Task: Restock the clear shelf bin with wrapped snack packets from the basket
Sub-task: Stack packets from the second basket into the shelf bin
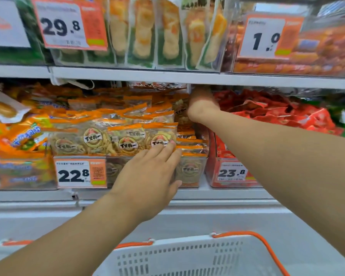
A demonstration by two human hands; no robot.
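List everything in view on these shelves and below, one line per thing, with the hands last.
clear plastic shelf bin: one, transparent, middle shelf, centre
orange-topped clear snack packets: many, orange and clear, piled in that bin
22.8 price tag: one, white and orange, on the bin front
red wrapped packets: many, red, bin to the right, with a 23.8 tag
orange and blue packets: many, bin to the left
green-backed rice cracker packs: several, upper shelf
29.8 tag and 1.0 tag: two, upper shelf
white plastic basket with orange handle: one, bottom of view
left hand: flat fingers against the front packets
right hand: reaching deep into the bin; fingers hidden
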